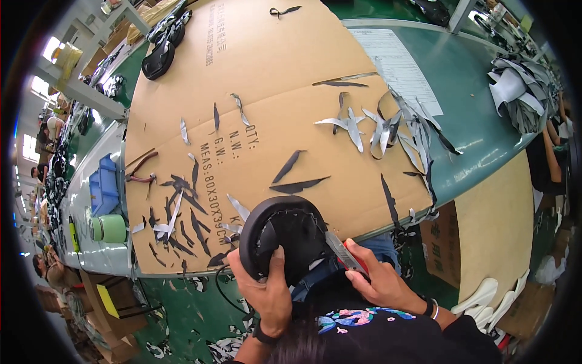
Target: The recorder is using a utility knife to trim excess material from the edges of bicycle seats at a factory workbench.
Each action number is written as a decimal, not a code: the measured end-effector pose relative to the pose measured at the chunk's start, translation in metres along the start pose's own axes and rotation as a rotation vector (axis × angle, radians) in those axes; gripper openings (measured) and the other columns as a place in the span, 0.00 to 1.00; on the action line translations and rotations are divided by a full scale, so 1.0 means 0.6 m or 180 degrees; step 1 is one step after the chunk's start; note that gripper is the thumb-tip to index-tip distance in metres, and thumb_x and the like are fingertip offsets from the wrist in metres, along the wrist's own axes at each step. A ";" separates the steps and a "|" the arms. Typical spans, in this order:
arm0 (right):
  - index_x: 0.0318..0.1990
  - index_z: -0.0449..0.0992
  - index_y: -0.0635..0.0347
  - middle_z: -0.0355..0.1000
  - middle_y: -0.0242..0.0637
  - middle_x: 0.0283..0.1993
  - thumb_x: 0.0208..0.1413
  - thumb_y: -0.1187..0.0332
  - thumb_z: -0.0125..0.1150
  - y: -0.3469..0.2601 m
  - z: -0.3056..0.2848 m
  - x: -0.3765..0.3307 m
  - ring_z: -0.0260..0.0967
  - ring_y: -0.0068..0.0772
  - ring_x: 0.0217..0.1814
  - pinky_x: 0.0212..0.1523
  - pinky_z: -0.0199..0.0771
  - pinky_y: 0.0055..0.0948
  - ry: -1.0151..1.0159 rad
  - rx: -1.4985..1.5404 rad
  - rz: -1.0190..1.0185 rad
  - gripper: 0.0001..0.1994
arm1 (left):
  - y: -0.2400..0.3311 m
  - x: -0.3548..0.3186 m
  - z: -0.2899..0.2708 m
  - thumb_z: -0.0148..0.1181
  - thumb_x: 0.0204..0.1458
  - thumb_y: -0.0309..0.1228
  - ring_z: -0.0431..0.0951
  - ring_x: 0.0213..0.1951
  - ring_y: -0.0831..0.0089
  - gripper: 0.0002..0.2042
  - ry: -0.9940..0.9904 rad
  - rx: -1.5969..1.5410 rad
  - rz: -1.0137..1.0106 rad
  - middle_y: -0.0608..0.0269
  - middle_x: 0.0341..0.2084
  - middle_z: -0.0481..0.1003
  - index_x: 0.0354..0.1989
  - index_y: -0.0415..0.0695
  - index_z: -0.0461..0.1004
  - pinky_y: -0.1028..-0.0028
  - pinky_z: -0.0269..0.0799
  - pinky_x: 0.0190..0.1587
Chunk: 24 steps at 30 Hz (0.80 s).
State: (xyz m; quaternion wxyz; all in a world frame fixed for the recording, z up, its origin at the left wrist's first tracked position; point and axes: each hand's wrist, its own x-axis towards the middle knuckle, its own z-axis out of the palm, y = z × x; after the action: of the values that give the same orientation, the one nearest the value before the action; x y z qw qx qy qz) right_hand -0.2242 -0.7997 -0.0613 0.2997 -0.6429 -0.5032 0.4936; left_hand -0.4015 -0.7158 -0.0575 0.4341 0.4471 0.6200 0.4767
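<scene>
My left hand (270, 294) grips the near left rim of a black bicycle saddle (282, 208), its hollow underside turned up toward me. The thumb presses inside the rim, next to a dark flap of cover material. My right hand (382, 276) is closed around a utility knife (350, 259) with a red and grey body. The knife's front end is at the saddle's right edge; I cannot tell whether the blade touches it. Under and beyond the saddle lies a brown cardboard sheet (267, 121) strewn with black and grey trimmed strips (300, 185).
Red-handled pliers (143, 178), a blue bin (104, 185) and a green jar (109, 229) are on the left. Finished-looking black saddles (160, 57) sit at the far left, grey cut pieces (521, 94) at the far right. White saddle-shaped shells (485, 297) lie at lower right.
</scene>
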 end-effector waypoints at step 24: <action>0.61 0.62 0.62 0.73 0.55 0.46 0.48 0.78 0.54 -0.086 -0.144 0.227 0.76 0.51 0.40 0.39 0.76 0.40 0.3339 -0.0979 -0.1508 0.28 | 0.077 0.094 -0.001 0.58 0.57 0.35 0.73 0.40 0.48 0.16 -0.2201 0.1109 0.0615 0.47 0.35 0.72 0.49 0.38 0.67 0.63 0.69 0.42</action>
State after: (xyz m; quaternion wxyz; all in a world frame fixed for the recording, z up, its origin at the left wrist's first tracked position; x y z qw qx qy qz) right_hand -0.1603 -0.6455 -0.0322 0.5137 -0.7072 -0.4833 -0.0488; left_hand -0.4082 -0.6548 -0.0186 0.4880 0.7045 0.4639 0.2243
